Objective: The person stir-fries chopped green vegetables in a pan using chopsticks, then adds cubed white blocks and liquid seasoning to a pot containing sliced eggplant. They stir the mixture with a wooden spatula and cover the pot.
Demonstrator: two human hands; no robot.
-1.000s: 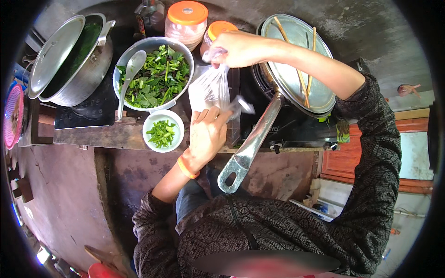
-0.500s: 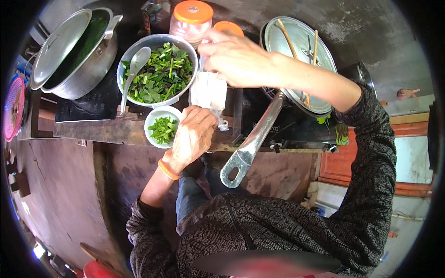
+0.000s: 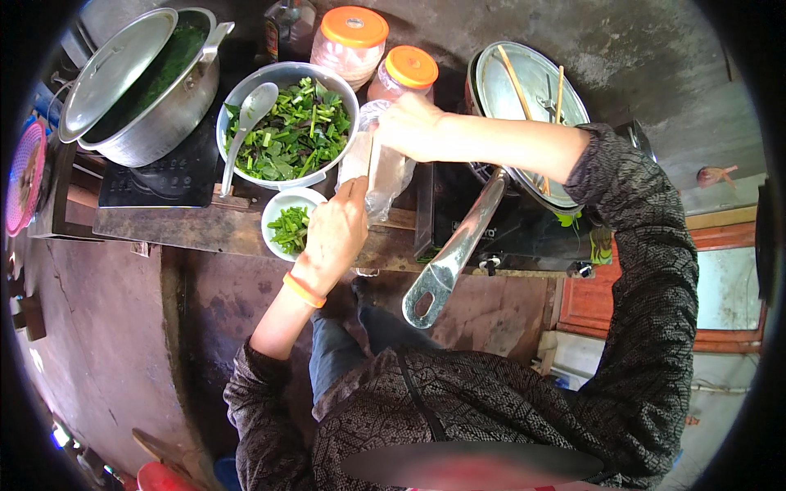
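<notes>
Nearest me, a metal pan handle [image 3: 461, 245] juts past the worktop [image 3: 196, 235] on the right. Left of it, a white bowl [image 3: 296, 198] holds chopped greens. Beside that, the left hand [image 3: 340, 229] pinches the near left edge of a clear plastic bag [image 3: 391, 182] above the worktop; the right hand [image 3: 413, 128] grips its far end. Beyond stand two orange-lidded jars [image 3: 350, 61].

Whitish bag [image 3: 391, 178], orange jar lids [image 3: 354, 27], green leaves [image 3: 299, 135], dark patterned sleeves [image 3: 651, 262]
</notes>
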